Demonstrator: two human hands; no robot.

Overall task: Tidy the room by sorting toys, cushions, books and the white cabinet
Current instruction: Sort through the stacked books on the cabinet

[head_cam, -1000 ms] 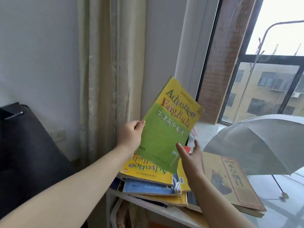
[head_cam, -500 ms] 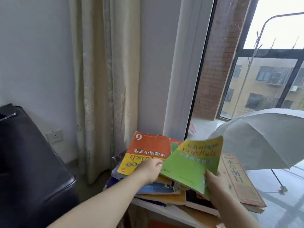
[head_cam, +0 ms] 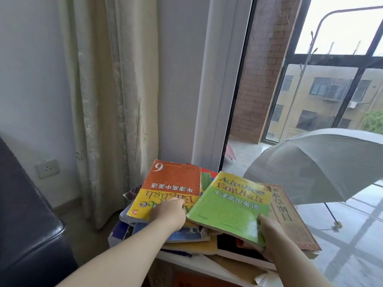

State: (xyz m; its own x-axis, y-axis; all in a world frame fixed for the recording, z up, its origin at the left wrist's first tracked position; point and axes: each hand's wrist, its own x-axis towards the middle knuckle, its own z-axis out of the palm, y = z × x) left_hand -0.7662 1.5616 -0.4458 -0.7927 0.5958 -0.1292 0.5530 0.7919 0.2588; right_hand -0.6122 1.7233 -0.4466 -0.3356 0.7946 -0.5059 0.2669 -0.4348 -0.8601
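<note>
A green and yellow English textbook (head_cam: 230, 206) lies almost flat on a messy pile of books on top of a white cabinet (head_cam: 196, 264). My right hand (head_cam: 267, 235) grips its near right corner, thumb on the cover. My left hand (head_cam: 169, 213) holds the book's left edge, knuckles over an orange and yellow textbook (head_cam: 165, 189) marked 6. A tan book with large Chinese characters (head_cam: 290, 218) lies to the right, partly under the green one. Blue and yellow books (head_cam: 186, 237) stick out below.
A dark leather seat (head_cam: 27, 224) fills the lower left. A beige curtain (head_cam: 107, 100) hangs behind the pile, with a wall socket (head_cam: 47, 168) to its left. An open grey umbrella (head_cam: 315, 164) stands on the floor behind the glass at right.
The green book came down from upright in the air to nearly flat on the pile. Both hands dropped with it, and the orange book underneath came into view.
</note>
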